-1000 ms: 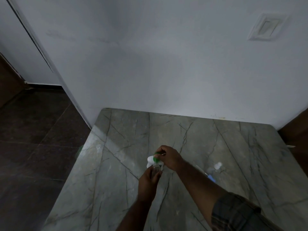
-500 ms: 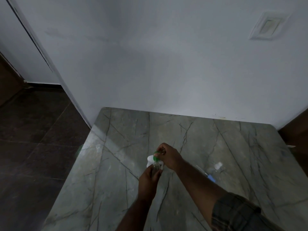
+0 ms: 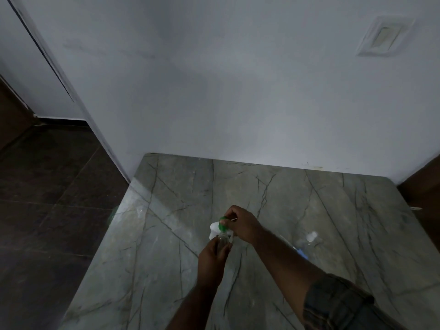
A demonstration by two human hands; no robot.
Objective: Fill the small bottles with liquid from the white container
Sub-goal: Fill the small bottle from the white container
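My left hand [image 3: 212,257] is wrapped around a small clear bottle [image 3: 222,241], held upright over the marble table [image 3: 166,258]. My right hand [image 3: 242,223] grips the white container [image 3: 215,228] by its green spout [image 3: 223,224], tipped down onto the bottle's mouth. Most of the container is hidden behind my right hand. A second small clear bottle with a white cap [image 3: 309,240] lies on the table to the right, apart from both hands.
A blue-tipped thin object [image 3: 300,253] lies beside the second bottle. The table meets a white wall [image 3: 238,103] at the back. Dark floor tiles [image 3: 47,210] drop off past the table's left edge.
Both hands stay nearly still. My right hand and the container have lifted very slightly above the bottle.
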